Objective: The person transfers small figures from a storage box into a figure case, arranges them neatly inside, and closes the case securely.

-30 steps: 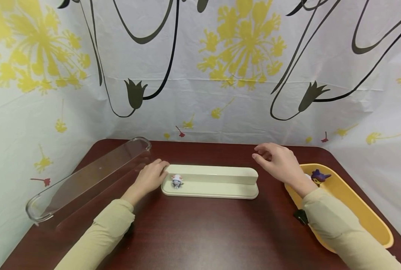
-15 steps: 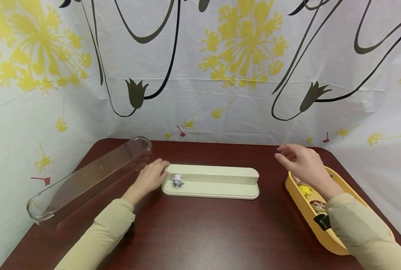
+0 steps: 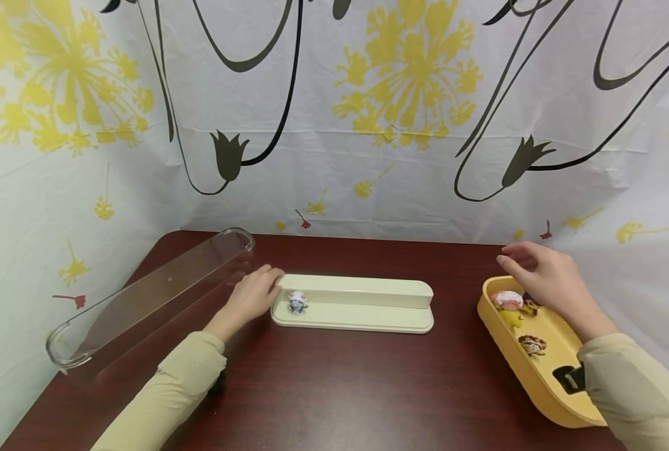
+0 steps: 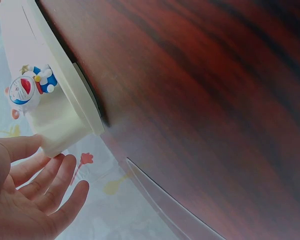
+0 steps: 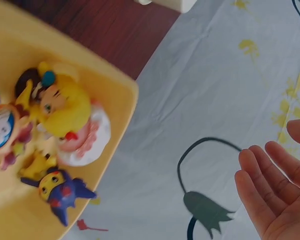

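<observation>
My left hand (image 3: 251,295) rests at the left end of a cream stepped display base (image 3: 363,316). In the left wrist view its thumb and a fingertip touch the base's end, while the other fingers (image 4: 65,205) spread loosely. A small toy figurine (image 3: 297,303) with a white hood and blue body stands on the lower step near that hand. Over the far end of a yellow tray (image 3: 506,357) hovers my right hand (image 3: 551,279), holding nothing, its fingers relaxed. Inside lie several figurines, among them a purple-hooded one (image 5: 60,192), a yellow one (image 5: 72,112) and a brown-maned one (image 3: 532,344).
A clear plastic cover (image 3: 160,294) lies slanted at the left on the dark red table (image 3: 357,388). White sheeting (image 3: 323,188) with flower prints hangs behind the table and on both sides. A black strap (image 3: 570,379) sits at my right wrist.
My right hand has moved right, from beside the base to above the tray, and more figurines show. My left hand and the figurine on the base keep their places.
</observation>
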`<act>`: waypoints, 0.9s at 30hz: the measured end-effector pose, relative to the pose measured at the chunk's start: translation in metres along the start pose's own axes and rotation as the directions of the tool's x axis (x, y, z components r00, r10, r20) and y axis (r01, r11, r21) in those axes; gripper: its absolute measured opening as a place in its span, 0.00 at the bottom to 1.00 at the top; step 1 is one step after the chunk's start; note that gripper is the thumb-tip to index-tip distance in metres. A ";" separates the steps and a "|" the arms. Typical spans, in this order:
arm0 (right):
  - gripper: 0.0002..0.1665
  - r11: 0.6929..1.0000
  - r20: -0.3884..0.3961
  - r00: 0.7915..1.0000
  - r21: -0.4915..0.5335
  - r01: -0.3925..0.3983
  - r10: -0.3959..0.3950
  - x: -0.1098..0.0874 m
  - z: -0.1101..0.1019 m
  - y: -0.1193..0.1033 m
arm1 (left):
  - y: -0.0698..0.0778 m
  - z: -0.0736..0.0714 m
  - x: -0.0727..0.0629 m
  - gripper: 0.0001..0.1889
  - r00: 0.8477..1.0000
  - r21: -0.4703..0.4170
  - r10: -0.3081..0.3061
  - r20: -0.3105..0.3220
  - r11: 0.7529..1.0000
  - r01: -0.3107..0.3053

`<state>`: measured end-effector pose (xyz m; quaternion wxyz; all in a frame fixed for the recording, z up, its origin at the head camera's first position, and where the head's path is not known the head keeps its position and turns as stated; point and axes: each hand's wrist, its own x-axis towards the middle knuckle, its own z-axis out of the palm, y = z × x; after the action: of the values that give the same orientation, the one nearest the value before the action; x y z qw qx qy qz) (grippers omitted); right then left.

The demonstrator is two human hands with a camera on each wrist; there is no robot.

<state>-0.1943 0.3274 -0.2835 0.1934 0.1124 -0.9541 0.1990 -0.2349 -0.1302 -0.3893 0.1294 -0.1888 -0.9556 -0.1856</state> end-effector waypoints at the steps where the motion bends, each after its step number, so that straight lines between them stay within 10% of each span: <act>1: 0.16 1.000 -0.003 1.000 0.000 -0.004 0.004 -0.001 -0.001 0.003 | 0.000 0.000 0.000 0.12 1.000 0.000 -0.001 0.000 1.000 0.001; 27: 0.19 0.988 0.223 0.971 0.105 -0.115 0.090 -0.019 -0.023 0.080 | 0.002 -0.001 0.000 0.12 1.000 -0.003 -0.009 0.010 1.000 0.009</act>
<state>-0.1932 0.4110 -0.2982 0.0701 0.0951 -0.9608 0.2507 -0.2336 -0.1296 -0.3879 0.1234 -0.1854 -0.9568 -0.1868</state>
